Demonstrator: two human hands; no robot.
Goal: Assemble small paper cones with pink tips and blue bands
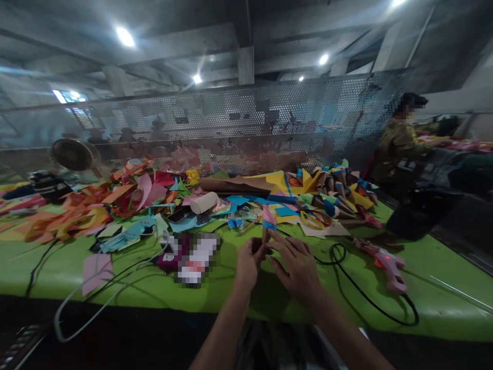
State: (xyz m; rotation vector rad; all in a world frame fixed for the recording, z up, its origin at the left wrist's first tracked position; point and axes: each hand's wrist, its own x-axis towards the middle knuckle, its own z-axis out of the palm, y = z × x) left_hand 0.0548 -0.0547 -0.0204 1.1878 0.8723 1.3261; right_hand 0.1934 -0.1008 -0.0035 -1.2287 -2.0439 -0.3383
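Observation:
Held upright over the front of the green table is a small paper roll, pink at the top, blue below and brown at the bottom. My left hand is closed around its brown lower end. Over it from the right comes my right hand, fingers stretched and slightly apart, fingertips at the roll's lower part by my left fingers. Whether those fingertips also pinch the paper is hard to see. To the right lies a pink glue gun with a small red light and a black cord.
Cut paper in many colours heaps along the back, with brown paper cones at the right. A blurred-out phone and white cable lie left. Behind stand a perforated metal screen and fan; a person works at far right.

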